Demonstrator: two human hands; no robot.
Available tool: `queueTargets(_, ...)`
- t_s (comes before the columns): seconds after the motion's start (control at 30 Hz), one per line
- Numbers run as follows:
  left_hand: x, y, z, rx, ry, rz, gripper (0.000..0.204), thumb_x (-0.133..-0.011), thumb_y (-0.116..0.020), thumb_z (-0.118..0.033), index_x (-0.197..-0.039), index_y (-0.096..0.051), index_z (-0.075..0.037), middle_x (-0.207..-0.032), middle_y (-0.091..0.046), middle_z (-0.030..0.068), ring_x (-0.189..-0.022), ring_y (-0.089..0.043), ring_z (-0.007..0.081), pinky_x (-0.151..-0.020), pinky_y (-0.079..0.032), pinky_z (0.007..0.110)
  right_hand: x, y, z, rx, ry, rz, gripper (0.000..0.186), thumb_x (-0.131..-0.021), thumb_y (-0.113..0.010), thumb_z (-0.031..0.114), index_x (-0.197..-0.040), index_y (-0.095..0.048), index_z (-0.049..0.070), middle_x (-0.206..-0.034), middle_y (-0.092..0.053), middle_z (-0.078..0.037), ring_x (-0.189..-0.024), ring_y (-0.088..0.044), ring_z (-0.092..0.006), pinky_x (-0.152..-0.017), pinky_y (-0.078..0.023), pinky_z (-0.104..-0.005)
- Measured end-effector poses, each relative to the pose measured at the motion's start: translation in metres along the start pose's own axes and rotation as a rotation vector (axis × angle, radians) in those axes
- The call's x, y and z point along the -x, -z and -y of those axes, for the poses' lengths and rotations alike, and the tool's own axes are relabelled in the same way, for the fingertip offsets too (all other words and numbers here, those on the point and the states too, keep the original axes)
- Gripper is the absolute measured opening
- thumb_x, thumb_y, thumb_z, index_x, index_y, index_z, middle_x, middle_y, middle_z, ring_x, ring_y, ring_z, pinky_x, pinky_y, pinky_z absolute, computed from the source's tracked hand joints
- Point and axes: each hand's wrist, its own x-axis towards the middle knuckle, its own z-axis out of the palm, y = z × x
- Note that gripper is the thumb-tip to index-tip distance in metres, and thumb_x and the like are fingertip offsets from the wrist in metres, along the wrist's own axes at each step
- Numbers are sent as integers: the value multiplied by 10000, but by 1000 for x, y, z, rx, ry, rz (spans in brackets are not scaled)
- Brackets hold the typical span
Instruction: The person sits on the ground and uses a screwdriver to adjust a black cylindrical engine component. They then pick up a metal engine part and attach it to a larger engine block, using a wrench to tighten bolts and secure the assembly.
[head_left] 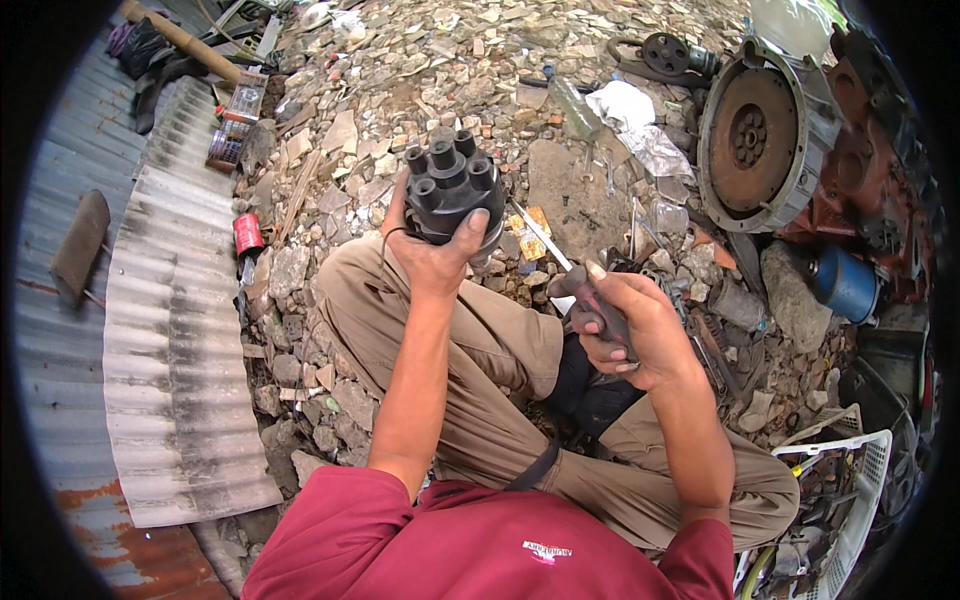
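My left hand (440,245) is wrapped round a black distributor cap (450,190), its several round terminal towers pointing up and away from me. A thin dark wire hangs beside that wrist. My right hand (635,325) grips the dark reddish handle of a screwdriver (545,238). Its pale metal shaft points up and left toward the distributor, with the tip close to its right side. From this view I cannot tell whether the tip touches it. Both hands are above my crossed legs in brown trousers (480,340).
Broken stone covers the ground. Corrugated sheets (190,350) lie left, near a red can (248,233). At right stand a large flywheel in its housing (750,140), a reddish engine block (850,180), a blue cylindrical part (845,283) and a white basket (868,500) of tools.
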Motion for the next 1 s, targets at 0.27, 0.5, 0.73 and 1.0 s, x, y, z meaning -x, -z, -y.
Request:
queueTargets(0.27, 5, -15, 19, 412, 442, -58, 573, -886, -633, -518, -1183, -584, -30, -952, -667, 108, -781, -665, 228, -716, -571, 374, -6, 2, 0, 428, 493, -205, 391, -924, -720, 341, -1039, -590, -9, -771, -557, -16, -579, -477, -80, -499, -402, -242)
queueTargets(0.5, 19, -33, 20, 616, 588, 31, 689, -887, -635, -585, -1304, -535, -46, -1150, -653, 117, -997, -659, 253, -885, -548, 420, -66, 27, -48, 1003, 849, -388, 577, -727, -893, 330, -1053, -580, -29, -813, -643, -123, -712, -605, -190, -661, -510, -336)
queueTargets(0.73, 23, -40, 19, 485, 598, -12, 522, -839, -799, -276, -1238, -557, -41, -1085, -668, 86, -959, -672, 194, -843, -562, 357, -77, 35, -59, 1279, 1153, -448, 509, -704, -823, 134, -1111, -602, -78, -805, -645, -191, -711, -619, -351, -658, -522, -434)
queueTargets(1.0, 9, -24, 15, 190, 511, 77, 591, -758, -863, -203, -1220, -580, 32, -1097, -687, 102, -978, -664, 182, -900, -515, 321, -76, 46, -54, 1435, 1281, -477, 577, -625, -819, 64, -1133, -600, -101, -778, -632, -149, -720, -601, -322, -653, -511, -405)
